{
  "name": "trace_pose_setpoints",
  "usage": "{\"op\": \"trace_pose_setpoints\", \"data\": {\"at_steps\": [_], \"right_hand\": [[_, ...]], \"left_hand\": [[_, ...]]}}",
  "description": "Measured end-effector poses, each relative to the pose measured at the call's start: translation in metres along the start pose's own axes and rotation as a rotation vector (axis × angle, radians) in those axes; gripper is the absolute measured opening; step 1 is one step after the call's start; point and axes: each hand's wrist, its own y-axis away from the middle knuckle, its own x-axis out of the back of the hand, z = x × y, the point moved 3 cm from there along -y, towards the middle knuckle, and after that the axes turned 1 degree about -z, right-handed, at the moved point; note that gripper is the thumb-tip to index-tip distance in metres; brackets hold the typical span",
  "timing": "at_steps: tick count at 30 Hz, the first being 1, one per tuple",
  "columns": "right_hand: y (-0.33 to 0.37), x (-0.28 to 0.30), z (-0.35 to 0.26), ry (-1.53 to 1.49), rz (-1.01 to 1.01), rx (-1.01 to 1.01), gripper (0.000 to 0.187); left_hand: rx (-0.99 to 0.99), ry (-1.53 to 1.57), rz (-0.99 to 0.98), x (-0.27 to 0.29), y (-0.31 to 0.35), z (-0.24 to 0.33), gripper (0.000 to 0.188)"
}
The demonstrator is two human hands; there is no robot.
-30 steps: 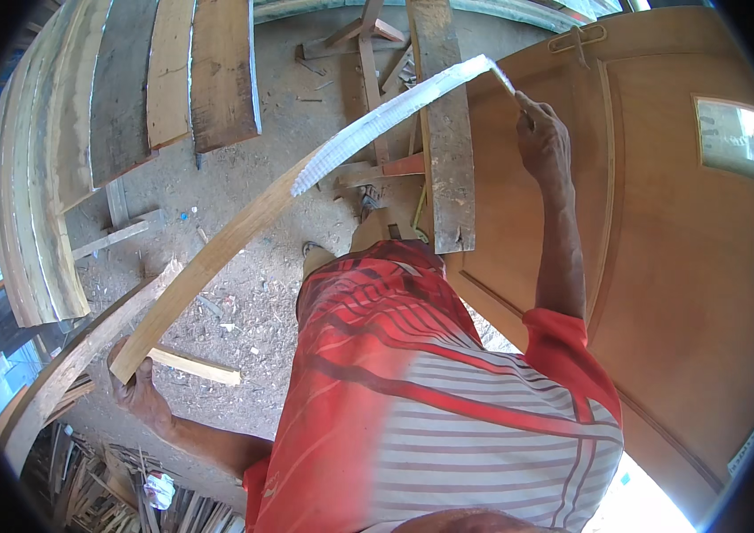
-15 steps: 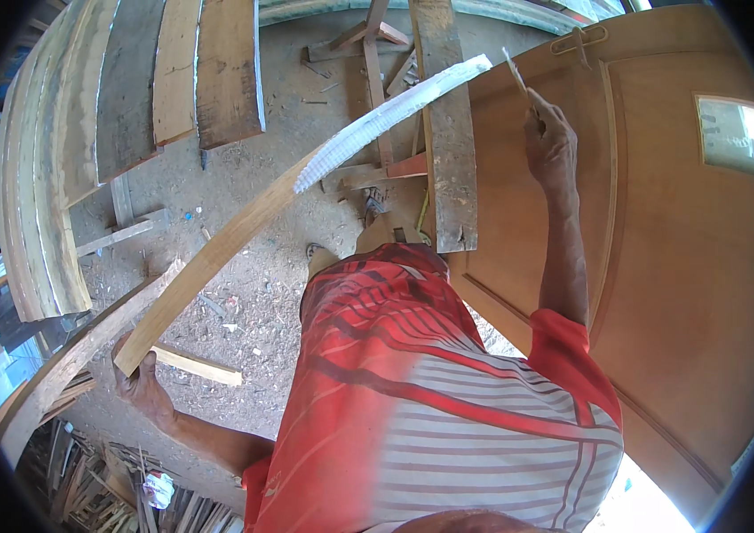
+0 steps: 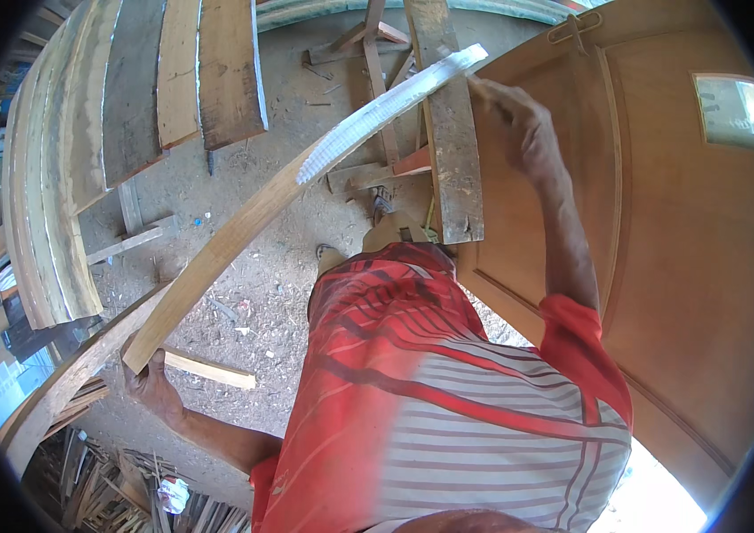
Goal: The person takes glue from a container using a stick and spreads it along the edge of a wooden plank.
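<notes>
A long wooden strip (image 3: 226, 244) slants from lower left to upper right before me. Its far part carries a white coating (image 3: 386, 115) with a fine ridged look. My left hand (image 3: 150, 382) is closed round the strip's near end, thumb along its side. At the upper right my right hand (image 3: 528, 133), smeared by motion, is closed on a thin flat tool (image 3: 481, 85), whose exact kind I cannot make out. The tool's tip is close to the strip's white far end; I cannot tell whether they touch. An upright plank (image 3: 457, 169) lies behind that end.
Several long boards (image 3: 133, 98) rest at the upper left. A brown panelled door (image 3: 679, 266) stands at the right. Wooden supports (image 3: 368, 178) stand on the dusty floor. Below left are another timber (image 3: 84, 373), a short wooden piece (image 3: 217, 369) and a heap of offcuts (image 3: 111, 471).
My right hand has swung left with the thin tool, toward the strip's white end. The strip and left hand have hardly moved; the whole view has shifted slightly.
</notes>
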Motion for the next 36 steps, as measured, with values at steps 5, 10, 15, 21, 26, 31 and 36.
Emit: {"op": "trace_pose_setpoints", "data": {"at_steps": [5,10,15,21,26,31,36], "right_hand": [[0.027,-0.007,-0.052,-0.199,-0.148,0.093,0.035],[0.004,0.001,0.023,-0.052,0.109,-0.152,0.028],[0.028,-0.007,-0.018,-0.03,0.116,-0.07,0.029],[0.027,-0.004,-0.049,-0.177,0.073,0.047,0.033],[0.003,0.004,0.029,0.04,0.128,-0.142,0.029],[0.015,-0.006,-0.013,0.055,0.071,-0.027,0.028],[0.046,-0.021,-0.089,0.035,-0.038,0.011,0.036]], "left_hand": [[0.012,0.034,0.027,0.0,0.005,0.0,0.041],[0.013,0.054,0.017,-0.003,0.003,0.006,0.039],[-0.053,0.028,0.004,-0.003,0.001,0.008,0.039],[-0.052,0.075,-0.013,-0.001,0.0,0.004,0.045],[-0.008,0.066,0.003,0.004,0.001,0.002,0.046],[-0.009,0.071,0.021,0.004,0.004,0.001,0.049],[-0.019,0.132,0.026,0.003,0.007,-0.002,0.045]]}}
